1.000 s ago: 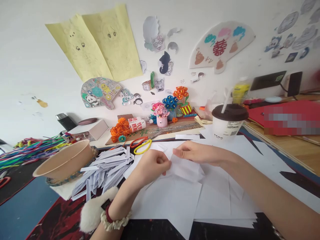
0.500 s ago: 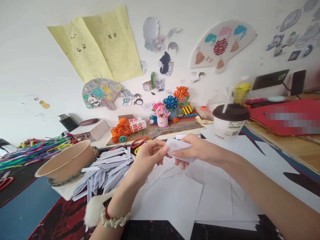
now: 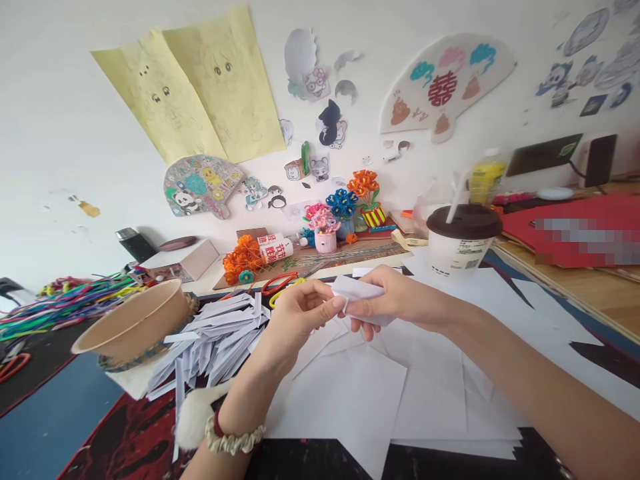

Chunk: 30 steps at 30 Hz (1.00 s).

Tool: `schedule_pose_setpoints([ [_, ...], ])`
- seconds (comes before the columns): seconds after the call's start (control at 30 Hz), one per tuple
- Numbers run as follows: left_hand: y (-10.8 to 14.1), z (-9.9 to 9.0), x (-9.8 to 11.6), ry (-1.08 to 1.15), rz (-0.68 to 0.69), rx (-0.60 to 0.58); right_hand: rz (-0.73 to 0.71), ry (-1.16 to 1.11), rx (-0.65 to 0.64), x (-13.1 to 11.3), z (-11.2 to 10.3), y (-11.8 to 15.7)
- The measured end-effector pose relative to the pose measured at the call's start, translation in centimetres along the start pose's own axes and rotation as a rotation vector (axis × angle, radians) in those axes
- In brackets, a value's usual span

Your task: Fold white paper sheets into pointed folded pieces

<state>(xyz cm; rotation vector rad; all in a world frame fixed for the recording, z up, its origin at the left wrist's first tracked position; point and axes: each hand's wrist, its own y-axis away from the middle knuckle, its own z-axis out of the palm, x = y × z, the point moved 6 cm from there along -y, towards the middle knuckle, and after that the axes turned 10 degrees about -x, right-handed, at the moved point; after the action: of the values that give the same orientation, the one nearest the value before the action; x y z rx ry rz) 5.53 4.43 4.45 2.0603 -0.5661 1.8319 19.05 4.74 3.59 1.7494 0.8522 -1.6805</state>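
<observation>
A small folded piece of white paper [image 3: 364, 291] is held up between both hands, above the middle of the table. My left hand [image 3: 306, 312] pinches its left end between thumb and fingers. Around its right part my right hand [image 3: 383, 301] is closed, the thumb lying across the front and fingertips showing beneath. Under the hands lie overlapping white paper sheets [image 3: 345, 400]. To the left of my left hand is a heap of narrow folded paper strips [image 3: 220, 333].
A tan bowl [image 3: 133, 320] tilts at the left beside the strips. Behind the hands stand a lidded cup with a straw [image 3: 463, 243], orange-handled scissors [image 3: 279, 283] and a pink flower pot [image 3: 326, 241]. Colourful pipe cleaners [image 3: 65, 303] lie far left.
My left thumb has shifted slightly right and down on the paper's left end, where the paper now shows a bent edge. My right hand stays nearly still.
</observation>
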Motion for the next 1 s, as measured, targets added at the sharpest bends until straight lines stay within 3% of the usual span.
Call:
schedule_pose_setpoints([
  [0.33, 0.18, -0.12, -0.03, 0.0, -0.011, 0.107, 0.013, 0.006, 0.033, 0.07, 0.05, 0.12],
  [1.0, 0.29, 0.0, -0.12, 0.016, 0.022, 0.089, -0.005, -0.013, 0.027, 0.19, 0.18, -0.05],
])
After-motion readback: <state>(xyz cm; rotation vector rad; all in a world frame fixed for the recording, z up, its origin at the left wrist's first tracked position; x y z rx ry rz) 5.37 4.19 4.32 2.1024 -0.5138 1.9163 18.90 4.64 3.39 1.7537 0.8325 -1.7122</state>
